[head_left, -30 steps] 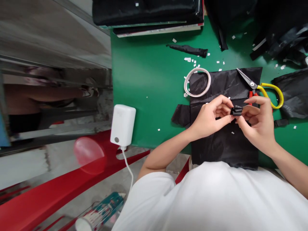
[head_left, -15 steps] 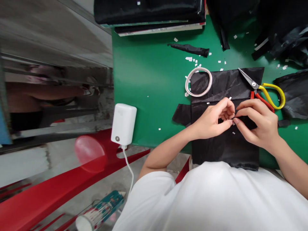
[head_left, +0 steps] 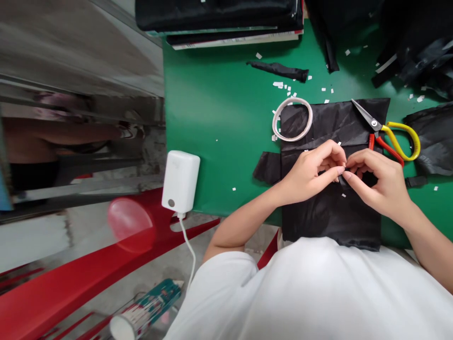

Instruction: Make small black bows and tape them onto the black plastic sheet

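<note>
My left hand [head_left: 313, 172] is closed, with thumb and forefinger pinched at a small bit of black fabric [head_left: 342, 182]. Opposite it, my right hand [head_left: 385, 179] pinches at the same spot, so the fingertips of both nearly meet. Beneath them lies a larger black cloth piece [head_left: 329, 217], flat on the green table [head_left: 212, 94] and hanging over its front edge. Scissors [head_left: 390, 136] with one yellow and one red handle rest just beyond my right hand. A thin white tape roll [head_left: 292, 139] sits on the cloth's far left corner.
White paper scraps [head_left: 278, 85] are scattered about. A rolled black strip [head_left: 279, 70] lies farther back, near a black-covered stack [head_left: 219, 16]. More black fabric [head_left: 417, 52] is heaped at the right. Left of the table are a white power bank [head_left: 181, 182] with cable and a red chair [head_left: 88, 269].
My right hand's fingers have curled and drawn slightly lower, and a small dark strip now shows below the pinched fingertips. My left hand has barely shifted. The view moved a little.
</note>
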Motion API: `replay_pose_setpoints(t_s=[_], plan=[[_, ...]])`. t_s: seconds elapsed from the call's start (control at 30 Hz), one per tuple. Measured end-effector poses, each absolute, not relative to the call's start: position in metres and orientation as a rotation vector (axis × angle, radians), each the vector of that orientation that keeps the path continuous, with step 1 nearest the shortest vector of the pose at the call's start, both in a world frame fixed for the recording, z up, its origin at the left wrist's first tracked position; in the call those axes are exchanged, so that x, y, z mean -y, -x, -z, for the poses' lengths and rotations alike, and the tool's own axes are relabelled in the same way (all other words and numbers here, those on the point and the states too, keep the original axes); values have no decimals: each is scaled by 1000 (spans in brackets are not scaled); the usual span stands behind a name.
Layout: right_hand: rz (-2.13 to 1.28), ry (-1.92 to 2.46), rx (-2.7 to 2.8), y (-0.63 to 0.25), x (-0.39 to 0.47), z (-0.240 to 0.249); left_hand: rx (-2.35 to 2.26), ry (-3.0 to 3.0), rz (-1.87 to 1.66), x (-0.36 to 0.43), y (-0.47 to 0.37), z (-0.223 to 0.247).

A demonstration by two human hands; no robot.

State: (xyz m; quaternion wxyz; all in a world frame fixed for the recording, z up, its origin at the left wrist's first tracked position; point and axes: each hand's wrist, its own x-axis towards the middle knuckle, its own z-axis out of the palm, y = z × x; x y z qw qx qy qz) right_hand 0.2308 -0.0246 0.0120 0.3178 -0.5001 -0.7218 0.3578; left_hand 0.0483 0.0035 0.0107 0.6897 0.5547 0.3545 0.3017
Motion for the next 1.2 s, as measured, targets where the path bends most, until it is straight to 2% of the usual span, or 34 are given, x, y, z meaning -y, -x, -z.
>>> replay_pose_setpoints(t_s=[0.17, 0.5, 0.77, 0.97, 1.2], plan=[[-905, 1270, 1888, -230, 23, -14, -858, -1164, -729, -4, -49, -10], [-913, 1342, 1758, -230, 26, -15, -905, -1422, -623, -8, -47, -12], [-536, 1321, 1928, -228, 28, -10, -900, -1484, -634, -8, -46, -11], [-565, 1301, 1806, -227, 31, -8, -912, -1472, -615, -7, -47, -9], [-369, 1306, 1903, -224, 29, -12, -902, -1497, -589, -7, -48, -9]])
